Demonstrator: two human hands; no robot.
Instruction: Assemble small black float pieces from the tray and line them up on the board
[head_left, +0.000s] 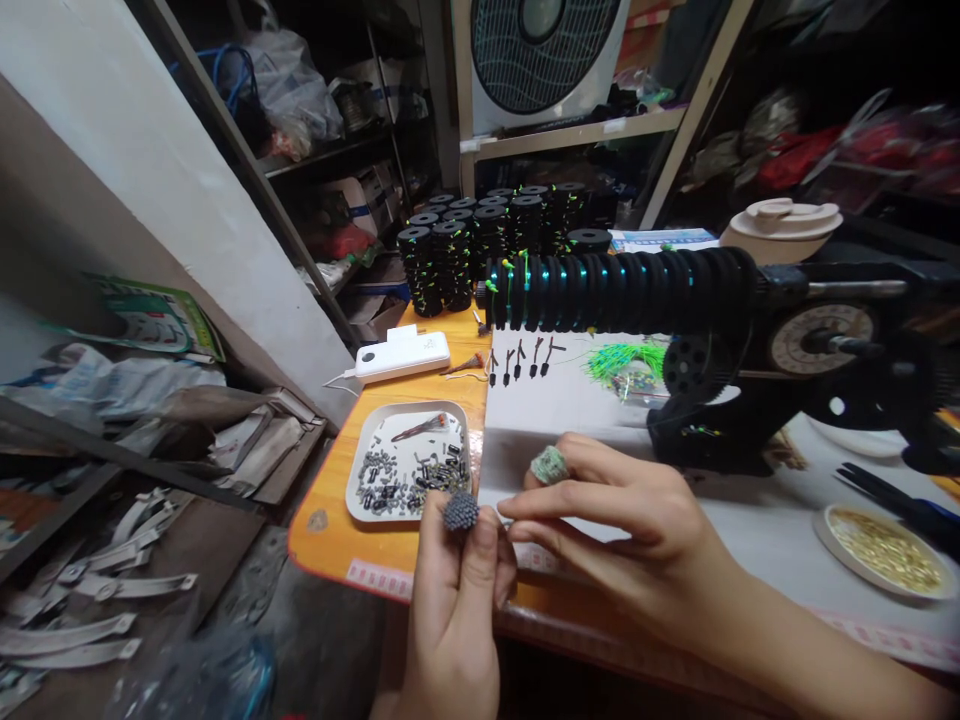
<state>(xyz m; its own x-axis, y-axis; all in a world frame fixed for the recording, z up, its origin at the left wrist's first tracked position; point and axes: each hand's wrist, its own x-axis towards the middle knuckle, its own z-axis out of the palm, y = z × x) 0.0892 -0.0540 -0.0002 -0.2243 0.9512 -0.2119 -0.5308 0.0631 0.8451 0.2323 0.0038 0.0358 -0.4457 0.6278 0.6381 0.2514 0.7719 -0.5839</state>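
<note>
My left hand (457, 610) is closed in front of the table edge, its thumb pressed to the fingers. A dark grey, bumpy wrap (460, 511) sits at its index fingertip. Close beside it, my right hand (622, 510) has thumb and index finger pinched together near the left thumb. What lies in either pinch is too small to make out. A pale green textured wrap (549, 465) covers another right fingertip. Just beyond the left hand, a white tray (356, 505) holds small dark tubes and metal bits, with an orange-tipped brush-like bundle (421, 428) inside.
A black machine (720, 400) carries a horizontal row of black discs (622, 290) over the white sheet. Stacked black spools (491, 235) stand behind. A white power bank (403, 355), green strands (626, 360), a dish rim (832, 545) around gold bits and black-handled pliers (892, 500) surround the workspace.
</note>
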